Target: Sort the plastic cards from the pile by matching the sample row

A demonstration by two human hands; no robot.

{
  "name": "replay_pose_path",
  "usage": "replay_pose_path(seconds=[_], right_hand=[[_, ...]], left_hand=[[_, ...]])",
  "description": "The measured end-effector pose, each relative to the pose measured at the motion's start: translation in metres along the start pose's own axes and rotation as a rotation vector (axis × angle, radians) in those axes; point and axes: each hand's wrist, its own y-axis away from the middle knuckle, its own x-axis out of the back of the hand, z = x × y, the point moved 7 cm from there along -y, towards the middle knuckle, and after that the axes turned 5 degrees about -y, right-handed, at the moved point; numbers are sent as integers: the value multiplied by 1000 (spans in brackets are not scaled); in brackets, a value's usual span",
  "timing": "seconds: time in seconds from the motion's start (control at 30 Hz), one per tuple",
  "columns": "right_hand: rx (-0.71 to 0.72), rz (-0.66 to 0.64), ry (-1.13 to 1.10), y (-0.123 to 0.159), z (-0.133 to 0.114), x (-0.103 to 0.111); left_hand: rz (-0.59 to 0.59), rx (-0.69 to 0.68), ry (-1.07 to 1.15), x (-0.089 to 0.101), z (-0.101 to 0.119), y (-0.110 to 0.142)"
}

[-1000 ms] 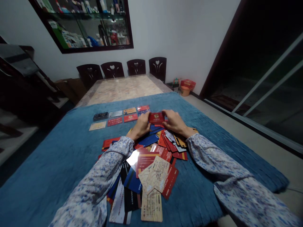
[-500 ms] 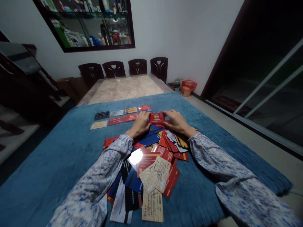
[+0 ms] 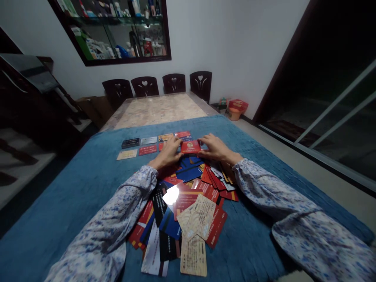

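Note:
A red card (image 3: pixel 190 147) with a round emblem is held by its edges between my two hands, above the far side of a loose pile. My left hand (image 3: pixel 169 152) grips its left edge and partly covers a red card (image 3: pixel 160 146) in the near row. On the right edge are the closed fingers of my right hand (image 3: pixel 216 149). Beneath and nearer me spreads the pile, with blue cards (image 3: pixel 189 173), beige cards (image 3: pixel 194 254) and red cards (image 3: pixel 216 227). Beyond, two rows include a black stack (image 3: pixel 131 143), a silver card (image 3: pixel 149 140) and an orange card (image 3: pixel 166 137).
A blue cloth (image 3: pixel 96 176) covers the near part of the table, and a marbled top (image 3: pixel 158 107) shows beyond it. Several dark chairs (image 3: pixel 200 84) line the far end. An orange bucket (image 3: pixel 234 114) stands on the floor at the right.
Both hands have shifted a little left with the red card, toward the laid-out rows. My left hand now hides more of the near row's red card. The view has swung slightly left.

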Motion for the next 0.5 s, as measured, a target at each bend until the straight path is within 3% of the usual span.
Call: replay_pose_path(seconds=[0.27,0.5], right_hand=[[78,-59,-89,-32,-14,-14],[125,-98,-86,-57,-32,-23]], left_hand=[[-52,27,59,7,-35,11],[-29,76,60,16,-58,22]])
